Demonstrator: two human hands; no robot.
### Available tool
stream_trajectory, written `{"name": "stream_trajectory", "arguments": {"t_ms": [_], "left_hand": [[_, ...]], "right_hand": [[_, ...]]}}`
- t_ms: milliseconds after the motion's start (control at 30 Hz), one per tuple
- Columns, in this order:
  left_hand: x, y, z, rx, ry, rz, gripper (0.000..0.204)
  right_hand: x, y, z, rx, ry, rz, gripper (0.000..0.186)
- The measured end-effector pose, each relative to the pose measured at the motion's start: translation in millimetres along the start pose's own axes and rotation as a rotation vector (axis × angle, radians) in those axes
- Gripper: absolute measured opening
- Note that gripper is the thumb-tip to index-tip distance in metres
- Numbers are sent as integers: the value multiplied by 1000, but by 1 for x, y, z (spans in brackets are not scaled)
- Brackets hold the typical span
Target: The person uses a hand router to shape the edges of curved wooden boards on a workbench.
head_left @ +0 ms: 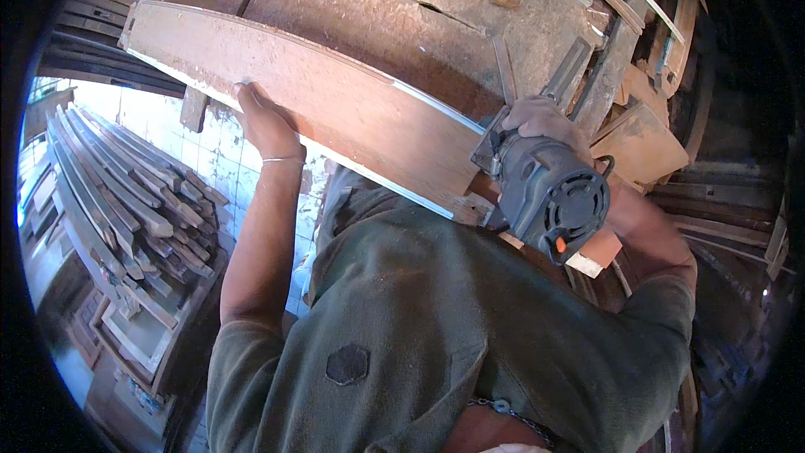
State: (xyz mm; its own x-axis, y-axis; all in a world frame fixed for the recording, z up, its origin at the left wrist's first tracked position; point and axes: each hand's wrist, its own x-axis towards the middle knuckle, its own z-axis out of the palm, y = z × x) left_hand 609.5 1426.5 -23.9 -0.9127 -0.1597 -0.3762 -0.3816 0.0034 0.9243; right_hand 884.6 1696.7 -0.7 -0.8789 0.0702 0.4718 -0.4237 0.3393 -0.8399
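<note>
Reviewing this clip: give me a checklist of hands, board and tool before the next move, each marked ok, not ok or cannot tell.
1. Left hand on the board: ok, at its near long edge.
2. Right hand on the power tool: ok.
3. Left hand apart from the tool: ok, well along the board from it.
4. Tool at the board's right end: ok.
5. Tool switched off: cannot tell from a still.
6. Cutting part clear of fingers: cannot tell, it is hidden.

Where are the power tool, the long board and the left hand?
Power tool point(545, 191): head view, on its dark motor housing.
Long board point(331, 96): head view, middle of its broad face.
Left hand point(270, 126): head view, middle of the hand.
</note>
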Motion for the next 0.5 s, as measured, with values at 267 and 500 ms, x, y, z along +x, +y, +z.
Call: {"name": "stream_trajectory", "arguments": {"t_ms": [267,500], "left_hand": [[8,-9,1,-67,2,41,68],[26,-33,-15,-11,78,116,71]], "right_hand": [[31,15,16,27,12,3,32],[66,44,41,-94,-127,128,33]]}}
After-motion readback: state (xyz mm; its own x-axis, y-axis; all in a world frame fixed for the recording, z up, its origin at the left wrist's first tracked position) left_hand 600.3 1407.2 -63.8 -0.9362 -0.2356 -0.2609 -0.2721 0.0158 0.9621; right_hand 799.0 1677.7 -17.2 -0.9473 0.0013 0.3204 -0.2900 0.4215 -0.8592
